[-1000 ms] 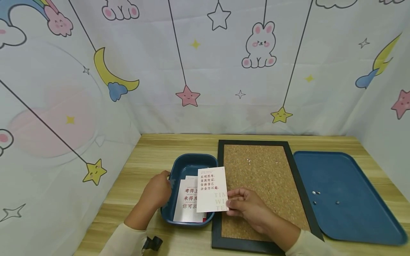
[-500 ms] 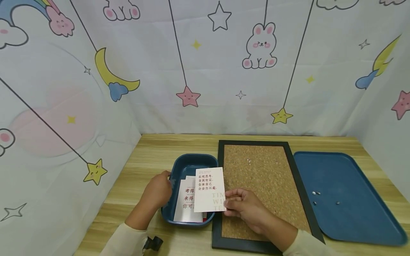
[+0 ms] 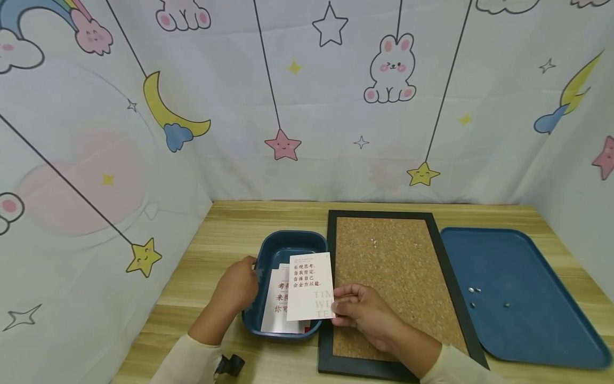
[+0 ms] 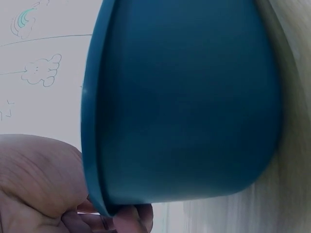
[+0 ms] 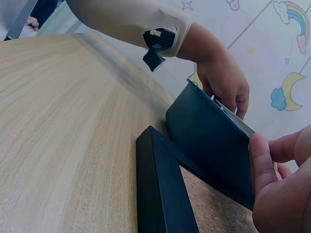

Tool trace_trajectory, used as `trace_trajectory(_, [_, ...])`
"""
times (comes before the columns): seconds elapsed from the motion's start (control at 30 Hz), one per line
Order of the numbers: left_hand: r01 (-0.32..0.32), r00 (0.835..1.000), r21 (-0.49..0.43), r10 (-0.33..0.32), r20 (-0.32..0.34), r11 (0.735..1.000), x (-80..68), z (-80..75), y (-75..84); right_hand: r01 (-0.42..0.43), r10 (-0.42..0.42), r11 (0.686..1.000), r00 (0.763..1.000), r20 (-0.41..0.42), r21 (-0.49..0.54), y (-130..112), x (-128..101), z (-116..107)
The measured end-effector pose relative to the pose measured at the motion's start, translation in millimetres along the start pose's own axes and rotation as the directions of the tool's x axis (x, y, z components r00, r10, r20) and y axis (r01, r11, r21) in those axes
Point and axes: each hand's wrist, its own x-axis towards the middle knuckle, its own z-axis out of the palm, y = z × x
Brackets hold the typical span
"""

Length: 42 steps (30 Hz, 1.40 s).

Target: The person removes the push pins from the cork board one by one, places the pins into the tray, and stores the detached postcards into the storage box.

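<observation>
A white card (image 3: 307, 282) with red characters is pinched at its right edge by my right hand (image 3: 366, 314). It hovers over the right side of a blue plastic bin (image 3: 288, 238), covering part of the cards (image 3: 278, 314) that lie inside. My left hand (image 3: 236, 285) grips the bin's left rim; in the left wrist view its fingers (image 4: 130, 221) curl under that rim. From the right wrist view, the bin (image 5: 209, 131) stands against the black frame (image 5: 163, 179), and the card's thin edge shows above the rim, next to my right hand (image 5: 282, 179).
A black-framed cork board (image 3: 384, 266) lies right of the bin, with small whitish marks near its top. Farther right is a blue tray (image 3: 523, 277) holding several small shiny pieces (image 3: 472, 290). A printed curtain (image 3: 336, 170) rises behind the table (image 3: 268, 213).
My right hand has shifted slightly left with the card, which now covers more of the cards in the bin. My left hand stays on the rim.
</observation>
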Motion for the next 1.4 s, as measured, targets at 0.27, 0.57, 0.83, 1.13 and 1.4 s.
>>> trace_trajectory(0.27, [-0.013,1.0,-0.004,0.013,-0.013,1.0,-1.6,-0.1,-0.2,-0.007,0.008,1.0,1.0,0.021,-0.025,4,-2,3])
trace_trajectory(0.57, [0.003,1.0,0.003,-0.003,-0.014,1.0,-0.8,0.9,0.2,-0.011,0.011,1.0,1.0,0.013,-0.02,4,-3,0])
trace_trajectory(0.83, [0.022,1.0,-0.002,-0.022,-0.006,1.0,-0.6,1.4,0.9,-0.017,0.017,1.0,1.0,-0.012,-0.019,3,-3,-1])
trace_trajectory(1.13, [0.019,1.0,-0.007,-0.019,-0.002,1.0,-0.7,1.9,-0.3,-0.016,0.015,0.999,0.999,-0.037,-0.038,2,-4,-7])
trace_trajectory(1.4, [0.012,1.0,-0.023,-0.012,-0.002,1.0,-2.3,0.9,-1.9,0.0,-0.007,0.992,0.999,-0.051,-0.129,-3,-8,-17])
